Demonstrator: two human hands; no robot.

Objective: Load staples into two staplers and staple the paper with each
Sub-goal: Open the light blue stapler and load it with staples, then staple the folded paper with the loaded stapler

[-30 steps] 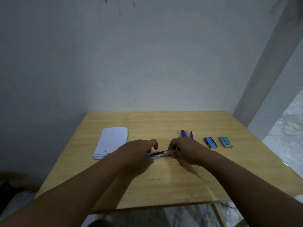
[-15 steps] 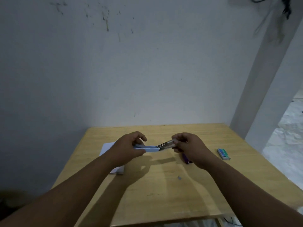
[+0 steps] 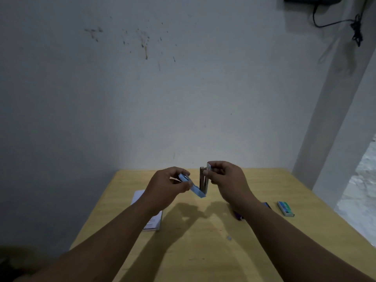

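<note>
I hold a light blue stapler (image 3: 195,189) in the air above the wooden table (image 3: 203,251). My left hand (image 3: 168,186) grips its blue body, which slopes down to the right. The stapler is swung open: its metal arm (image 3: 203,181) stands upright, and my right hand (image 3: 225,178) pinches the arm's top end. A purple stapler (image 3: 238,216) lies on the table, mostly hidden behind my right forearm. The white paper (image 3: 151,220) lies at the left, partly under my left arm.
A green staple box (image 3: 285,208) lies at the right of the table. A dark blue box (image 3: 267,204) peeks out beside my right forearm. A small metal scrap (image 3: 229,238) lies on the table near the front. A white wall stands behind, a pillar at the right.
Both hands have lifted the blue stapler off the table. Its metal arm has swung from nearly flat to upright. The camera has tilted upward.
</note>
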